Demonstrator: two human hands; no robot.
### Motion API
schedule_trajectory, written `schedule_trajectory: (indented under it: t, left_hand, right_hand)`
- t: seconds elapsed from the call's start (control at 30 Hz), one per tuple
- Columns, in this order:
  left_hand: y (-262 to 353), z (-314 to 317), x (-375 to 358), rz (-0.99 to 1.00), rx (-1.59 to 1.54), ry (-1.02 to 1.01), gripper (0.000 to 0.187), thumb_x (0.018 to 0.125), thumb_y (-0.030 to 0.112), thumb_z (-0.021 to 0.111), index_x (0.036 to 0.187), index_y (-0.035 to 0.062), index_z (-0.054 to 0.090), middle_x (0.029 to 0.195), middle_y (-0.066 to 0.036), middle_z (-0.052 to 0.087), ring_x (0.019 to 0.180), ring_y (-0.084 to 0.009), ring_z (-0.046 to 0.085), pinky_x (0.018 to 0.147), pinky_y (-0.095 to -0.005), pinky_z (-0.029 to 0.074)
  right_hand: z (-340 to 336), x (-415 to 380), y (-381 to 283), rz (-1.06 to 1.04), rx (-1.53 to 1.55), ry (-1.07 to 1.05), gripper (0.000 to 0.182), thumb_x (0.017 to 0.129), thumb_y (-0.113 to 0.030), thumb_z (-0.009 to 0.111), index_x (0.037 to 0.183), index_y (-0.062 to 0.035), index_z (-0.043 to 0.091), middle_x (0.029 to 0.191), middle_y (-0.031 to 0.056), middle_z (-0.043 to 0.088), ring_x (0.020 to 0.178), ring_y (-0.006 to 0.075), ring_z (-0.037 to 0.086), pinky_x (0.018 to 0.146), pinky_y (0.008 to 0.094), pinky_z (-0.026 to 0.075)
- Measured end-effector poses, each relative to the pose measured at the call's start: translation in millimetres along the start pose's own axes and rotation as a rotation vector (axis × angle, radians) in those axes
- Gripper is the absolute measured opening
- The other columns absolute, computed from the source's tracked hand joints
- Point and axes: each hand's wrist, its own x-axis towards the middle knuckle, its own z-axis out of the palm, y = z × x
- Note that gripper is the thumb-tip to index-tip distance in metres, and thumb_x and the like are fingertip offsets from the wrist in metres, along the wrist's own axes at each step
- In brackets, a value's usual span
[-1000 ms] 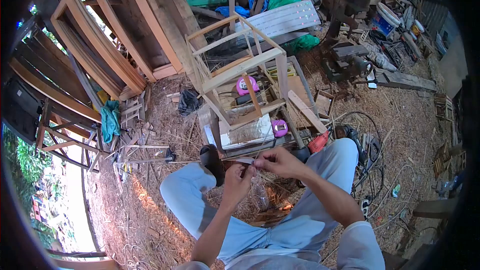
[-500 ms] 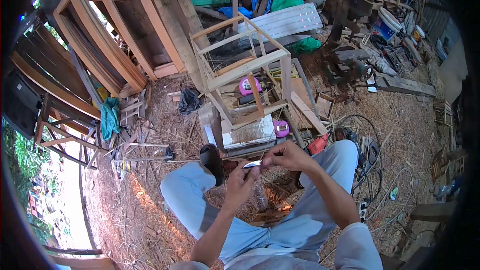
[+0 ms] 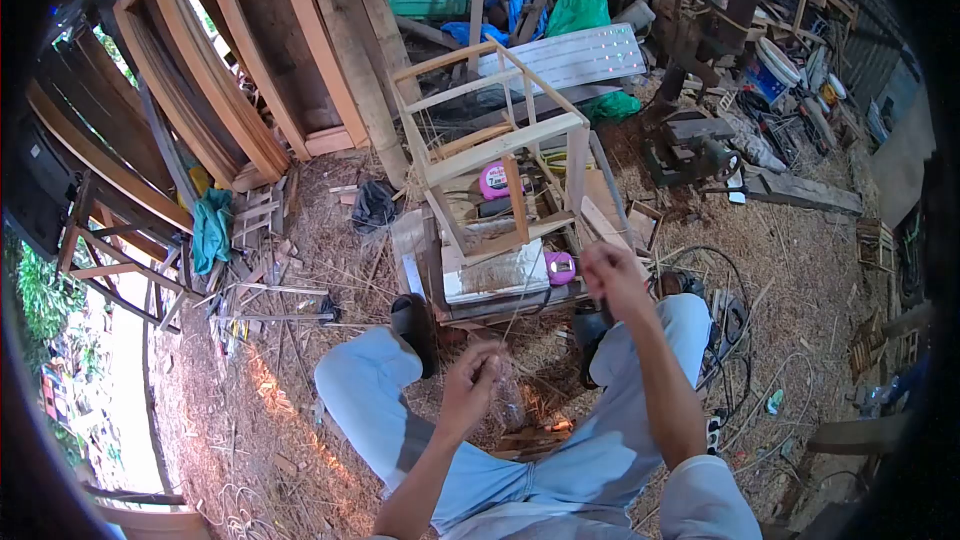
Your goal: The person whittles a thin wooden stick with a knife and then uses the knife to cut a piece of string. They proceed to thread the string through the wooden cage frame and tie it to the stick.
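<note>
My left hand (image 3: pixel 473 385) is closed in a pinch between my knees, and a thin pale strand (image 3: pixel 513 323) rises from its fingertips. My right hand (image 3: pixel 612 278) is also closed, raised beside the front right of the work block; what its fingers hold, if anything, is hidden. In front of me a small wooden frame (image 3: pixel 500 150) with several slats stands tilted on the block. A pink tape measure (image 3: pixel 493 180) lies under the frame, and a purple tape measure (image 3: pixel 560 268) rests at the block's edge, close to my right hand.
Shavings and offcuts cover the floor (image 3: pixel 300 390). Tall wooden frames (image 3: pixel 190 70) lean at the left, with a green cloth (image 3: pixel 212 230) below. White perforated panels (image 3: pixel 580 50) lie behind. A black cable (image 3: pixel 745 310) loops at the right, near a heavy vise (image 3: pixel 690 155).
My hands have parted: the right moved up and right, the left down and slightly left. The shiny whitish piece seen between them no longer shows.
</note>
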Motion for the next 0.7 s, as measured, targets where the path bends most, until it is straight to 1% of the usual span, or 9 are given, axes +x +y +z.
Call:
schedule_trajectory:
  t: [0.07,0.13,0.23,0.3,0.37,0.4,0.43,0.6,0.7]
  left_hand:
    - [13,1,8,-0.05,-0.145,-0.029,0.025,0.093,0.011,0.05,0.117,0.0042,0.055,0.089,0.0,0.058,0.077,-0.0052,0.05,0.067,-0.0212,0.042]
    - [18,3,12,-0.064,-0.189,-0.052,0.027,0.093,0.011,0.051,0.119,0.004,0.054,0.086,0.001,0.056,0.074,-0.0051,0.047,0.065,-0.0203,0.039]
    - [14,4,16,-0.063,-0.124,-0.045,0.029,0.092,0.01,0.051,0.121,0.0039,0.054,0.088,0.001,0.055,0.074,-0.0049,0.045,0.064,-0.0198,0.038]
    - [14,5,15,-0.055,-0.016,-0.019,0.029,0.092,0.01,0.051,0.12,0.004,0.054,0.092,0.0,0.057,0.075,-0.0048,0.045,0.064,-0.02,0.038]
    - [22,5,12,0.061,0.009,-0.06,0.029,0.093,0.011,0.049,0.12,0.0027,0.054,0.104,-0.004,0.059,0.093,-0.0091,0.055,0.082,-0.0239,0.044]
    - [21,4,11,0.057,0.014,-0.063,0.029,0.093,0.011,0.049,0.12,0.0027,0.054,0.104,-0.004,0.059,0.093,-0.0091,0.055,0.082,-0.0239,0.044]
    - [18,4,9,0.051,0.017,-0.045,0.028,0.093,0.012,0.05,0.119,0.0027,0.055,0.1,-0.004,0.059,0.088,-0.0079,0.055,0.079,-0.0229,0.044]
    - [26,4,5,-0.087,0.078,-0.055,0.025,0.093,0.013,0.051,0.116,0.0032,0.056,0.086,-0.001,0.058,0.076,-0.0041,0.05,0.066,-0.0203,0.042]
    - [19,5,11,-0.085,0.023,-0.044,0.025,0.093,0.013,0.052,0.116,0.004,0.057,0.08,0.001,0.055,0.068,-0.0025,0.045,0.058,-0.0195,0.038]
  right_hand:
    - [22,-16,-5,0.08,0.031,-0.2,0.015,0.094,-0.019,0.052,0.099,-0.0051,0.056,0.066,-0.0016,0.049,0.051,0.0054,0.041,0.042,0.0209,0.028]
    - [42,-27,-5,0.037,-0.068,-0.394,0.025,0.093,-0.019,0.054,0.113,-0.0043,0.053,0.068,-0.0017,0.05,0.052,0.0064,0.044,0.043,0.0209,0.032]
    - [62,-35,-1,0.076,0.112,-0.5,0.025,0.091,-0.016,0.056,0.112,-0.0023,0.056,0.069,-0.0016,0.052,0.051,0.0036,0.041,0.044,0.0199,0.032]
    - [64,-30,7,0.012,0.045,-0.439,0.022,0.09,-0.016,0.058,0.107,-0.0019,0.058,0.071,-0.0018,0.054,0.053,0.003,0.043,0.046,0.0194,0.033]
    - [62,-27,11,-0.049,-0.018,-0.379,0.019,0.089,-0.016,0.06,0.102,-0.0014,0.061,0.073,-0.002,0.056,0.055,0.0023,0.045,0.047,0.0189,0.035]
    - [60,-25,8,-0.156,-0.095,-0.293,0.018,0.088,-0.016,0.062,0.097,-0.0013,0.063,0.073,-0.0025,0.057,0.056,0.0019,0.046,0.048,0.0187,0.035]
    - [57,-23,6,-0.261,-0.173,-0.206,0.017,0.086,-0.017,0.064,0.092,-0.0011,0.065,0.072,-0.003,0.059,0.057,0.0015,0.047,0.049,0.0185,0.036]
    - [49,-25,-6,-0.052,-0.108,-0.218,0.02,0.086,-0.022,0.065,0.088,-0.0015,0.066,0.068,-0.0019,0.062,0.053,0.0024,0.045,0.047,0.019,0.035]
    - [50,-26,-1,-0.065,-0.163,-0.279,0.021,0.09,-0.021,0.059,0.096,-0.0012,0.063,0.07,-0.0011,0.06,0.053,0.0029,0.044,0.047,0.0191,0.034]
